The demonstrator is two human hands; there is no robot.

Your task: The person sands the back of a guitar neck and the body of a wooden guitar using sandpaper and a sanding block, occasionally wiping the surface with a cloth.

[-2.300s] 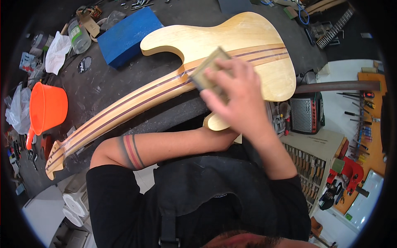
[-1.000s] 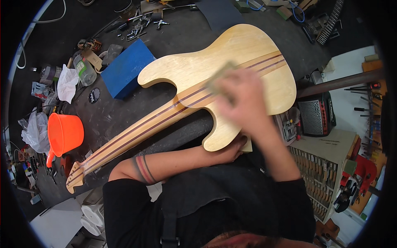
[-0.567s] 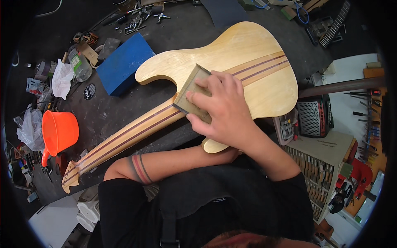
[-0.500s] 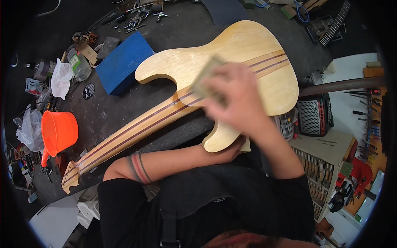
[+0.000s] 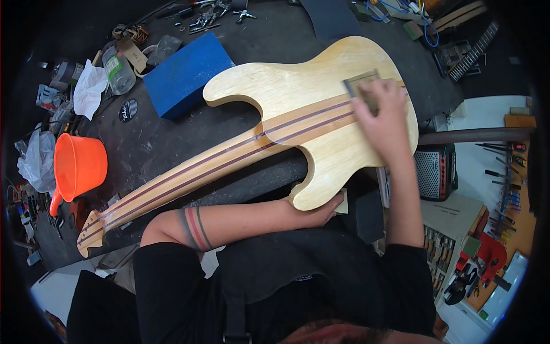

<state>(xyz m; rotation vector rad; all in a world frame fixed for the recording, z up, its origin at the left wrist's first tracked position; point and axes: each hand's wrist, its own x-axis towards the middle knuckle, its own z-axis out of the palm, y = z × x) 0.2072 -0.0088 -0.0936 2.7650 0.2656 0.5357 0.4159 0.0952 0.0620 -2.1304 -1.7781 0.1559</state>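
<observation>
A bare-wood electric guitar body with its neck [image 5: 286, 86] lies face down on the dark workbench, dark stripes running along its middle. My right hand [image 5: 379, 117] grips a sanding block [image 5: 362, 85], pressed flat against the back of the body near its broad end. My left hand [image 5: 325, 213] is closed around the lower horn at the near edge, its fingers partly hidden under the wood. Beside those fingers shows a small pale block [image 5: 342, 203]; I cannot tell whether the hand touches it. The headstock [image 5: 90, 234] points to the near left.
A blue block [image 5: 186, 74] sits just beyond the neck. An orange dipper [image 5: 83, 166], a plastic bag [image 5: 39, 160] and a clear jar [image 5: 119, 74] crowd the left. Metal hardware [image 5: 212, 16] lies at the back; a fretted neck [image 5: 474, 51] is far right, above a speaker [image 5: 435, 172].
My right hand has slid the sanding block right, from near the neck joint toward the body's broad end. My left hand keeps its hold on the horn.
</observation>
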